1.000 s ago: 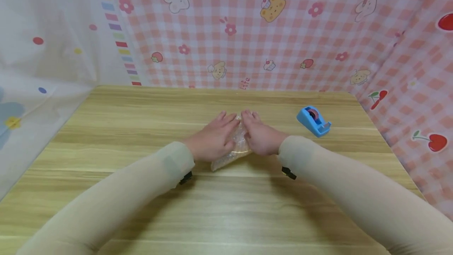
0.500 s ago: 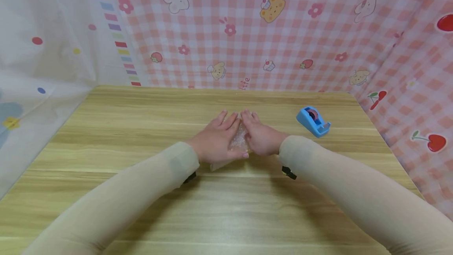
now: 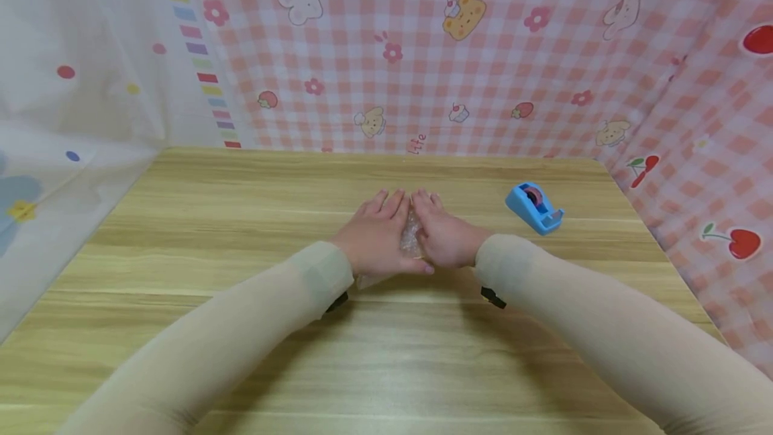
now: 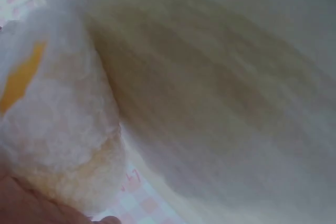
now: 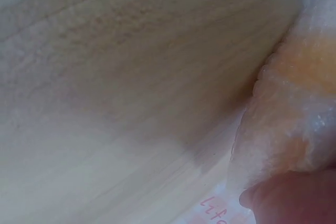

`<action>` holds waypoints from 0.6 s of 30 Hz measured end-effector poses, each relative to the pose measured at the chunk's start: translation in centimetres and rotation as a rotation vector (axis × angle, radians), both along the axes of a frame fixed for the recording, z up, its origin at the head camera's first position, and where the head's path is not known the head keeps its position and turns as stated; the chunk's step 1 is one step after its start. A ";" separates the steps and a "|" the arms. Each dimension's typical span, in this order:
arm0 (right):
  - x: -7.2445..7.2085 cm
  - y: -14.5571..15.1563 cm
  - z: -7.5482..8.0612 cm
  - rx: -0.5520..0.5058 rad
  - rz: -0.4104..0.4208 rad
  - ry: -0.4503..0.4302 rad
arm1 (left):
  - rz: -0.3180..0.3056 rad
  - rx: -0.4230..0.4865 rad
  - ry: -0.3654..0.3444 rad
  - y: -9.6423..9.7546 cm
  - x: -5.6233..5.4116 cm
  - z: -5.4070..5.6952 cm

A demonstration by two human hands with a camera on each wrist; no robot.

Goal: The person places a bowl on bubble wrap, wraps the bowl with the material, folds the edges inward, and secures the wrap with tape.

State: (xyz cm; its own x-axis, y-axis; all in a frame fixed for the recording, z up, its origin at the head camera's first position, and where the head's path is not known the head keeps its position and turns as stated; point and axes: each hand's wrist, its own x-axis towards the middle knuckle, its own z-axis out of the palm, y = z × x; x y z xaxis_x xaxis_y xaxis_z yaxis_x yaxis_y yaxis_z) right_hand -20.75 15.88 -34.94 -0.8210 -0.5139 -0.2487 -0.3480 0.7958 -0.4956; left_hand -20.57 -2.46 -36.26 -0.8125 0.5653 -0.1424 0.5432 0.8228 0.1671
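A bundle of clear bubble wrap (image 3: pixel 412 239) lies on the table between and under both hands. My left hand (image 3: pixel 382 239) rests across its left part, fingers straight and pointing away, with the thumb stretched toward the right hand. Along the right side presses my right hand (image 3: pixel 450 236), its fingers also extended forward. The fingertips of the two hands nearly meet at the far end. In the left wrist view the wrap (image 4: pixel 63 129) shows a yellow-orange patch; orange also shows through the wrap (image 5: pixel 286 124) in the right wrist view. What is inside cannot be made out.
A blue tape dispenser (image 3: pixel 535 208) with a pink roll stands to the right of the hands. The wood-grain table (image 3: pixel 386 354) is bordered by a pink checked cloth (image 3: pixel 350 66) behind and at right, and a white patterned cloth (image 3: pixel 90 113) at left.
My left hand has slid right over the bubble wrap, covering more of it, and its thumb has stretched out toward the right hand. The right hand has hardly moved.
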 end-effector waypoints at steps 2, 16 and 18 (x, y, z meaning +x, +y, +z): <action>0.0 0.1 -0.1 0.004 0.018 0.017 | 0.009 -0.003 -0.002 0.1 0.1 0.2; 0.8 2.8 0.1 0.122 0.090 0.046 | -0.001 -0.071 -0.021 0.4 0.3 0.9; 0.9 2.8 0.2 0.129 0.090 0.045 | 0.001 -0.068 -0.033 0.5 0.3 1.0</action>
State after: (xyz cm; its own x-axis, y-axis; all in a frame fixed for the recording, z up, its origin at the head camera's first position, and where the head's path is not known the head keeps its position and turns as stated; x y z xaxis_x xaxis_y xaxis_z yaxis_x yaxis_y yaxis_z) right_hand -19.80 18.72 -34.73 -0.7850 -0.5520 -0.2811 -0.4404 0.8164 -0.3736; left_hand -20.31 -2.00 -35.28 -0.8074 0.5526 -0.2069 0.5375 0.8334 0.1285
